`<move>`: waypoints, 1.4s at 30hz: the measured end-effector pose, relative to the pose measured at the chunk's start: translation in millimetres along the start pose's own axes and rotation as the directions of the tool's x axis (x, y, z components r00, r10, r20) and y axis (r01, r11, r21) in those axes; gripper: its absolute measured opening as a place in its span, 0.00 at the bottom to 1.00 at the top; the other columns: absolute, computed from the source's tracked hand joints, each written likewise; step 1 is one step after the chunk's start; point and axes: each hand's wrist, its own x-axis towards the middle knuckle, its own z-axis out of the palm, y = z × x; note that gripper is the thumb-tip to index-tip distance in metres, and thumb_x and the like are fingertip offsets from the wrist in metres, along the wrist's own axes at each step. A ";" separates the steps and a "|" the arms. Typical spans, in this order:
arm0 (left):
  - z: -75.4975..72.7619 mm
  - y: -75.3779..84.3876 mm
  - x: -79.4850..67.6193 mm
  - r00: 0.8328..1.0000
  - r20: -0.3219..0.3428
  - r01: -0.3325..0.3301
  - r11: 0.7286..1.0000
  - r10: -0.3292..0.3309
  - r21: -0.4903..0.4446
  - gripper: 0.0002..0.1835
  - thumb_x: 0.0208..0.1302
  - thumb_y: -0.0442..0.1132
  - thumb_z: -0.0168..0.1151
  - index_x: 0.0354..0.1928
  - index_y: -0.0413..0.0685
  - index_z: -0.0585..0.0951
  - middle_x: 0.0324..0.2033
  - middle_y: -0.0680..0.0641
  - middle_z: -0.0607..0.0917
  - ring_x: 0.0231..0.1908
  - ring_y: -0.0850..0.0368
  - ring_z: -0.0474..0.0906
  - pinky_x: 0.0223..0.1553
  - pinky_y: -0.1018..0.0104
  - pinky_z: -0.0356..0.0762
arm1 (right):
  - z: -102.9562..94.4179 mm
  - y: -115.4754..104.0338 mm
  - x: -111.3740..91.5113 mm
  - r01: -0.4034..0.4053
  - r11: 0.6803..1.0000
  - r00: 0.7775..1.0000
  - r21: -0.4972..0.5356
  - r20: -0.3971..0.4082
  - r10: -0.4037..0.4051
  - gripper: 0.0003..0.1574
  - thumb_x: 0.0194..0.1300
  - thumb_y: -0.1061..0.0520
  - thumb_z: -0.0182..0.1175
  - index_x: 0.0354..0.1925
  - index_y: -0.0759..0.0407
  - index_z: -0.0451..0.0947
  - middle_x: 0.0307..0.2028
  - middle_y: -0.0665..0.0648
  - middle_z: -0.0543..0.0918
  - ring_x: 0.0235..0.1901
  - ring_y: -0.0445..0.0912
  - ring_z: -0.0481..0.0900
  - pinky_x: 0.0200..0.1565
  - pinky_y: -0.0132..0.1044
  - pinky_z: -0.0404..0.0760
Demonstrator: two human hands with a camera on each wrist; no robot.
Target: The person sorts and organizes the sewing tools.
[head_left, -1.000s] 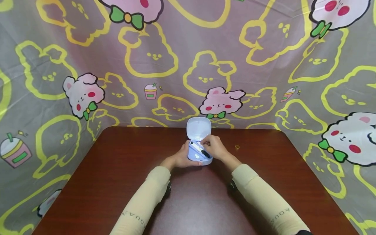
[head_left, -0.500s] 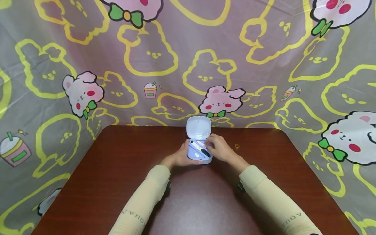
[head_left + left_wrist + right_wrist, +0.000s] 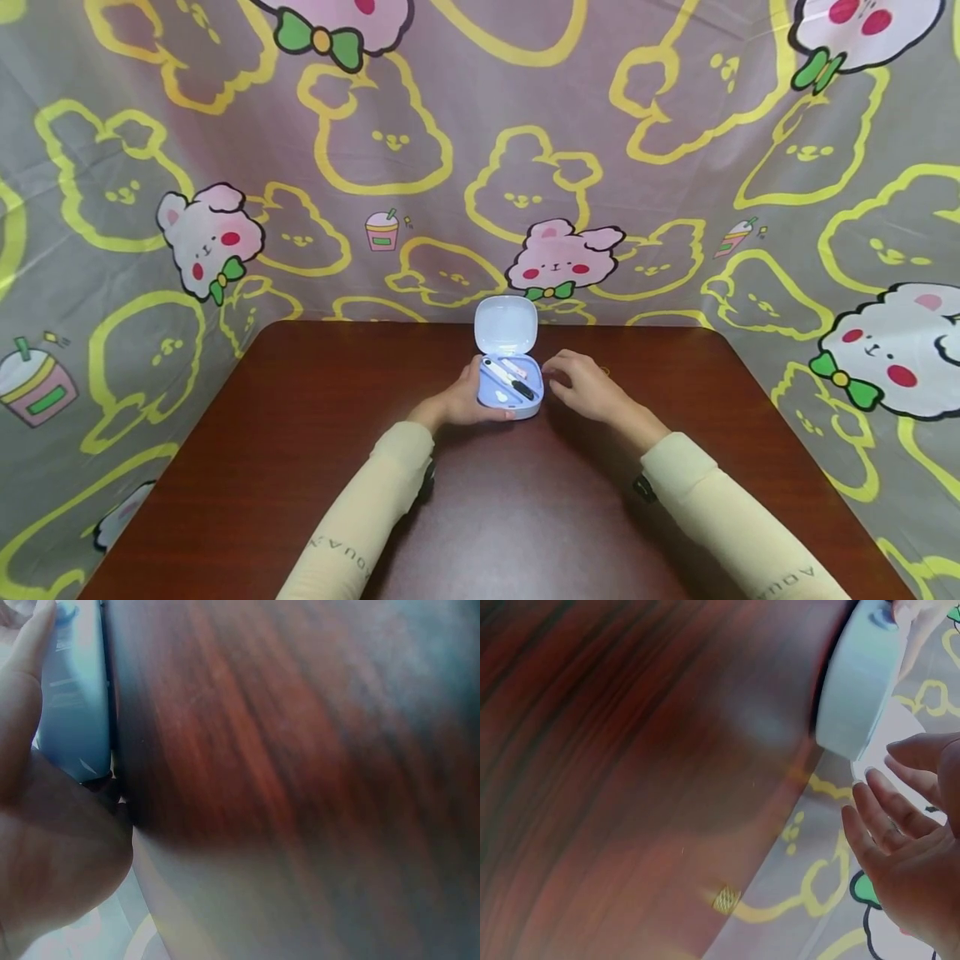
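Observation:
A small light-blue case (image 3: 495,402) stands on the table with its whitish lid (image 3: 506,325) raised at the back. In it lie a white stick with a black end (image 3: 521,388), a short pinkish-white piece (image 3: 514,367) and a small white piece (image 3: 501,397). My left hand (image 3: 459,402) grips the case from the left, thumb along the front. Just right of the case is my right hand (image 3: 585,387), holding nothing; the right wrist view has its fingers (image 3: 900,806) loosely bent and spread apart.
A small yellowish ring-like thing (image 3: 726,898) lies on the brown table (image 3: 337,467) near the far edge, mostly behind my right hand in the head view. A patterned cloth (image 3: 450,100) hangs round the back and sides.
My right hand has come out of the case and moved right, its fingers loosening. The pinkish-white piece shows fully in the case. My left hand keeps its grip.

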 end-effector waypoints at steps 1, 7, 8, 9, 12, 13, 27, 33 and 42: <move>-0.2 0.1 -0.3 1.000 -0.004 0.002 1.000 -0.002 -0.004 0.69 0.47 0.61 0.81 0.79 0.52 0.42 0.69 0.40 0.59 0.66 0.46 0.61 0.69 0.52 0.64 | -1.8 0.8 -1.6 -0.001 1.000 1.000 -0.006 -0.002 0.001 0.16 0.65 0.66 0.67 0.51 0.65 0.84 0.45 0.58 0.84 0.45 0.51 0.81 0.53 0.51 0.82; -1.8 3.0 -2.7 1.000 0.003 0.007 1.000 -0.007 0.001 0.69 0.48 0.60 0.80 0.79 0.51 0.41 0.70 0.40 0.58 0.67 0.46 0.60 0.70 0.51 0.63 | -10.4 10.0 -12.1 -0.032 0.998 0.999 -0.047 -0.005 0.031 0.18 0.64 0.64 0.67 0.53 0.65 0.84 0.47 0.58 0.83 0.48 0.53 0.81 0.54 0.53 0.81; -1.7 3.0 -2.8 1.000 0.004 0.006 1.000 -0.006 0.003 0.69 0.49 0.60 0.80 0.79 0.50 0.41 0.70 0.40 0.58 0.67 0.46 0.60 0.70 0.51 0.63 | -11.3 12.6 -14.1 -0.042 0.998 0.999 -0.056 -0.006 0.042 0.18 0.65 0.64 0.67 0.53 0.65 0.83 0.48 0.58 0.82 0.49 0.53 0.81 0.55 0.54 0.81; -1.9 3.7 -3.5 1.000 0.007 0.007 1.000 -0.007 0.007 0.69 0.49 0.60 0.80 0.79 0.50 0.41 0.70 0.40 0.58 0.67 0.46 0.60 0.70 0.51 0.63 | -12.2 15.2 -16.0 -0.052 0.997 0.999 -0.063 -0.009 0.051 0.19 0.65 0.64 0.67 0.54 0.65 0.83 0.49 0.59 0.82 0.49 0.54 0.81 0.55 0.54 0.81; -3.5 8.1 -7.8 1.000 0.006 0.004 1.000 -0.004 -0.005 0.68 0.50 0.60 0.79 0.79 0.48 0.41 0.70 0.38 0.58 0.67 0.45 0.60 0.70 0.49 0.63 | -14.5 23.2 -21.3 -0.092 0.992 0.996 -0.082 -0.020 0.091 0.21 0.64 0.63 0.67 0.55 0.64 0.82 0.51 0.59 0.80 0.51 0.55 0.80 0.55 0.56 0.80; -3.1 7.7 -7.8 1.000 0.007 0.008 1.000 -0.008 -0.001 0.68 0.50 0.60 0.79 0.79 0.48 0.41 0.70 0.39 0.58 0.67 0.46 0.61 0.70 0.49 0.64 | -15.3 25.6 -22.9 -0.104 0.991 0.994 -0.085 -0.025 0.102 0.21 0.64 0.63 0.68 0.56 0.64 0.81 0.51 0.59 0.80 0.51 0.55 0.79 0.55 0.56 0.80; -6.1 14.9 -13.6 1.000 0.005 -0.002 1.000 0.002 -0.012 0.67 0.50 0.59 0.80 0.79 0.46 0.42 0.69 0.37 0.59 0.67 0.45 0.61 0.69 0.49 0.64 | -24.6 56.8 -33.8 -0.170 0.983 0.985 -0.075 -0.048 0.166 0.29 0.62 0.64 0.68 0.61 0.69 0.75 0.53 0.68 0.78 0.50 0.62 0.79 0.50 0.59 0.78; -4.9 13.1 -12.7 1.000 0.008 0.001 1.000 -0.001 -0.003 0.68 0.51 0.60 0.79 0.79 0.47 0.41 0.69 0.38 0.59 0.66 0.46 0.61 0.69 0.49 0.65 | -22.3 72.4 -32.4 -0.218 0.976 0.976 -0.009 -0.019 0.218 0.34 0.61 0.64 0.69 0.63 0.73 0.71 0.51 0.73 0.76 0.49 0.64 0.78 0.50 0.60 0.77; -5.5 13.8 -12.1 1.000 0.008 0.011 1.000 -0.011 0.007 0.67 0.51 0.60 0.79 0.79 0.48 0.41 0.70 0.39 0.59 0.67 0.46 0.61 0.70 0.50 0.64 | -22.1 83.7 -29.1 -0.296 0.949 0.955 0.109 0.030 0.295 0.35 0.62 0.65 0.68 0.63 0.78 0.68 0.50 0.75 0.78 0.48 0.65 0.81 0.51 0.59 0.79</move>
